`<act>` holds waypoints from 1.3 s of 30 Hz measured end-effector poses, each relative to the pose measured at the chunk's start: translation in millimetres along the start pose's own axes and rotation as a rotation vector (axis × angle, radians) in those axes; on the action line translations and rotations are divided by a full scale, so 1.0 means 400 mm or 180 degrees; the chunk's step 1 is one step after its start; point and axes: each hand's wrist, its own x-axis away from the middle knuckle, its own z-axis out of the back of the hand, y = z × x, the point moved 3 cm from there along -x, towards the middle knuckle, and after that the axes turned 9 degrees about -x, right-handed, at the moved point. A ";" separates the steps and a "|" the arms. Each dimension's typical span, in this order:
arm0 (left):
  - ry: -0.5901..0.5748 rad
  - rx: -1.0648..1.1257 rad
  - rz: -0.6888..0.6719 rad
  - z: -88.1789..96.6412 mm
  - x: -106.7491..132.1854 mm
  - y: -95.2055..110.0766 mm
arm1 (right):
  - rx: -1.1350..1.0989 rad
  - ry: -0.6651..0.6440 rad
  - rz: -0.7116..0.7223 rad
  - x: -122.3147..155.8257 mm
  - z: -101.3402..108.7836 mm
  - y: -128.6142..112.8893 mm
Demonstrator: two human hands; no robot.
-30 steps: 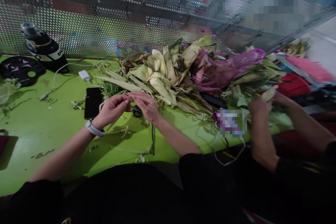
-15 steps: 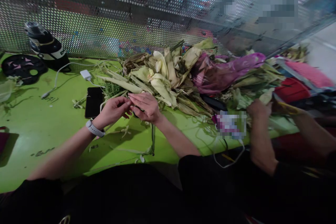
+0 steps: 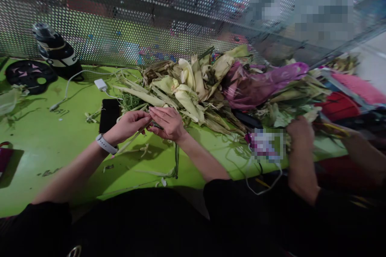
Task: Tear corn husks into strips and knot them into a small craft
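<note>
My left hand point(image 3: 131, 125), with a pale watch on its wrist, is closed in a pinch. A thin pale strip of corn husk point(image 3: 129, 141) slants down and left from its fingertips. My right hand point(image 3: 169, 123) meets it fingertip to fingertip, its fingers bent over the same strip; what lies between them is mostly hidden. Below the right hand a dark green strip point(image 3: 176, 160) hangs toward the table edge. Just beyond both hands lie a heap of corn husks point(image 3: 188, 96) and a bunch of fine green strands point(image 3: 130, 102).
A black phone point(image 3: 109, 115), a white adapter point(image 3: 100, 85) with cable, a dark bottle point(image 3: 60, 56) and a black mask point(image 3: 30, 75) are on the green table point(image 3: 78, 152). A purple plastic bag point(image 3: 250, 84) lies on the husks. At right, a co-worker's hand point(image 3: 301, 134) handles husks.
My hands stay together, with small finger shifts; the left wrist has tilted slightly. The view has moved a little. The co-worker's hands have shifted slightly.
</note>
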 end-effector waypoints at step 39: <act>0.0171 0.0032 0.0007 -0.018 -0.003 -0.013 | -0.0639 0.0683 0.0117 -0.004 0.015 0.003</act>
